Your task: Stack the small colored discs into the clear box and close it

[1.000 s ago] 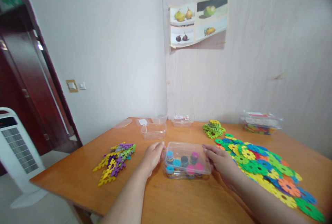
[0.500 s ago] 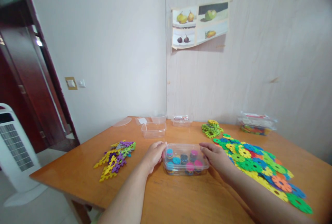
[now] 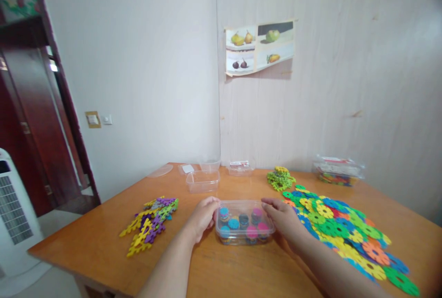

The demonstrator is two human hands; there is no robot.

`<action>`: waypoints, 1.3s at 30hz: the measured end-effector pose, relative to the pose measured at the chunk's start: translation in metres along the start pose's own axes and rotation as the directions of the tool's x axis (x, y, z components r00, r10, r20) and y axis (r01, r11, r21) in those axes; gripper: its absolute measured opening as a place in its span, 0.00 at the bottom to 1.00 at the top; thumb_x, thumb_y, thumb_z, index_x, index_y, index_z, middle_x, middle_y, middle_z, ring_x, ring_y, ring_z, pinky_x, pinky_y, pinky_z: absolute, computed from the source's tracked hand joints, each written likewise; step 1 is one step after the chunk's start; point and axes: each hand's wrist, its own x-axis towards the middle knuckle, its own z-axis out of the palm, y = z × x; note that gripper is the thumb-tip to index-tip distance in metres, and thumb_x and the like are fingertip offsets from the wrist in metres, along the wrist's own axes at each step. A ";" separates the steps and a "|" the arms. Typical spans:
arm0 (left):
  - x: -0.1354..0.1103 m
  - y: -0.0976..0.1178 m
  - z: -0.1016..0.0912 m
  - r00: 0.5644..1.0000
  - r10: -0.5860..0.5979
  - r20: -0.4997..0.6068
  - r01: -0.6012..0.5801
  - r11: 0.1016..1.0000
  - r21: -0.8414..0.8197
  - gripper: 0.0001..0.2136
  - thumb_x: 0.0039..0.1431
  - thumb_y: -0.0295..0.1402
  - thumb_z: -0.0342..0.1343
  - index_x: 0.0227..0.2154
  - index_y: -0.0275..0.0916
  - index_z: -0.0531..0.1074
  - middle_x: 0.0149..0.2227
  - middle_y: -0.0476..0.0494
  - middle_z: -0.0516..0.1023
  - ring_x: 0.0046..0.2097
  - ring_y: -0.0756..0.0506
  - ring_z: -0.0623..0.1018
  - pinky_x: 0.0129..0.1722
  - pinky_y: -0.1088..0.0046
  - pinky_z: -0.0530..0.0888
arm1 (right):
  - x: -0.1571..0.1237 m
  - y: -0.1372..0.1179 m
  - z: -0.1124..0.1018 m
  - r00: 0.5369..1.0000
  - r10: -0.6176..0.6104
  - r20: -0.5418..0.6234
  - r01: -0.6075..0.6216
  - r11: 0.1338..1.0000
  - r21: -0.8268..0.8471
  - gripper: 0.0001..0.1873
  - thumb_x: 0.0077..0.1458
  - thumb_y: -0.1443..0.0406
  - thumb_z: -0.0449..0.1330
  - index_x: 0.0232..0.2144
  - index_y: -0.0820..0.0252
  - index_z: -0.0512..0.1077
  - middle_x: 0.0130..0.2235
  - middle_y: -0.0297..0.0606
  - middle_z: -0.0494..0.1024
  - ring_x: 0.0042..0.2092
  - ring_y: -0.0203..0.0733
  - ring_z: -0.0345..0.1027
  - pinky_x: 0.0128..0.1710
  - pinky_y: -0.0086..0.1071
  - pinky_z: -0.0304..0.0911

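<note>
A clear plastic box [image 3: 246, 238] with a clear lid sits on the table right in front of me. Inside it stand several small stacks of blue, pink and dark toothed discs. My left hand [image 3: 204, 217] grips the box's left end, its fingers curled round the far corner. At the right end my right hand [image 3: 281, 213] holds the rim, thumb and fingers at the far corner. The undersides of both hands and some fingertips are hidden.
On the wooden table [image 3: 221, 275], yellow and purple snowflake pieces [image 3: 152, 224] lie left. Colourful flower discs [image 3: 341, 229] spread right, near a green stack [image 3: 280, 179]. Behind are an open clear container [image 3: 203, 183], a small labelled box [image 3: 241, 168] and a filled box [image 3: 338, 171].
The view has tilted up slightly, so everything appears lower in the picture. Both hands keep their hold at the ends of the box, which shows little other movement.
</note>
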 end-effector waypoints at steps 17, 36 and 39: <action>0.004 -0.001 -0.008 0.995 -0.022 0.098 0.022 1.000 0.000 0.10 0.47 0.36 0.54 0.32 0.37 0.70 0.18 0.56 0.66 0.16 0.57 0.60 0.17 0.80 0.50 | -0.003 0.009 0.006 0.998 0.034 0.055 -0.039 0.995 0.094 0.24 0.51 0.56 0.61 0.47 0.63 0.72 0.32 0.39 0.79 0.34 0.43 0.73 0.33 0.33 0.68; 0.001 0.004 -0.007 0.991 -0.031 0.132 0.031 1.000 -0.001 0.15 0.48 0.40 0.59 0.37 0.38 0.71 0.21 0.56 0.67 0.19 0.57 0.60 0.18 0.80 0.51 | -0.016 -0.029 -0.007 0.831 -0.454 0.321 0.555 0.661 -0.504 0.27 0.57 0.48 0.55 0.53 0.56 0.72 0.52 0.46 0.73 0.53 0.50 0.66 0.54 0.41 0.59; 0.002 0.002 -0.007 0.992 -0.012 0.127 0.012 1.000 -0.003 0.14 0.49 0.42 0.59 0.35 0.38 0.71 0.21 0.56 0.66 0.18 0.56 0.60 0.18 0.79 0.52 | -0.024 -0.043 0.002 0.737 -0.417 0.532 0.674 0.498 -0.545 0.32 0.55 0.43 0.55 0.55 0.54 0.70 0.59 0.49 0.66 0.58 0.55 0.61 0.57 0.46 0.55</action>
